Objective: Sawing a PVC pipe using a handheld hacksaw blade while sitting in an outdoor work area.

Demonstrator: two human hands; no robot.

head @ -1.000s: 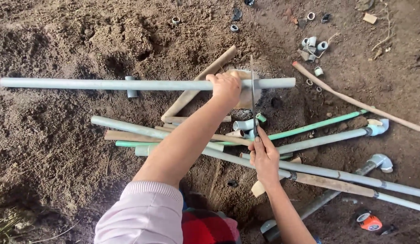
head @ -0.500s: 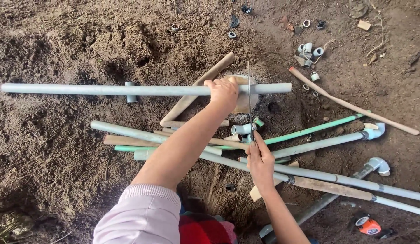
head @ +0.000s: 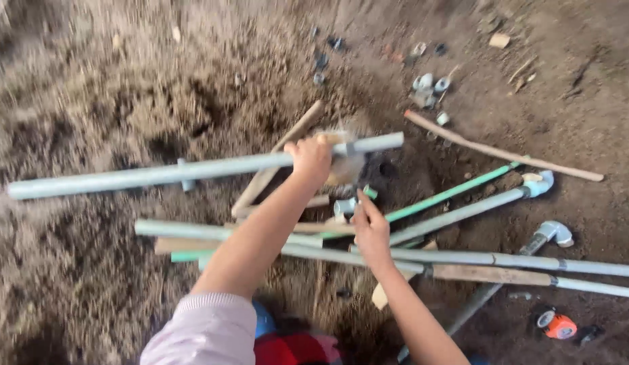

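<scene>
I see a long grey pipe [head: 159,174] lying across the dirt ground [head: 78,297] toward its left edge. My left hand [head: 310,159] is clenched around it near its right end. My right hand [head: 370,228] pinches a small blurred fitting [head: 344,206] just below.

Pale grey pipe [head: 159,174], green pipe [head: 450,195] — pink sleeve [head: 206,331], brown soil [head: 91,88].

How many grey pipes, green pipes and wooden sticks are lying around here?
Grey pipes: 6, counting the long one in the left hand
Green pipes: 2, one at right, one at left
Wooden sticks: 4, such as the thin one at right
Total: 12, roughly, since the picture is blurred and the pile overlaps.
</scene>
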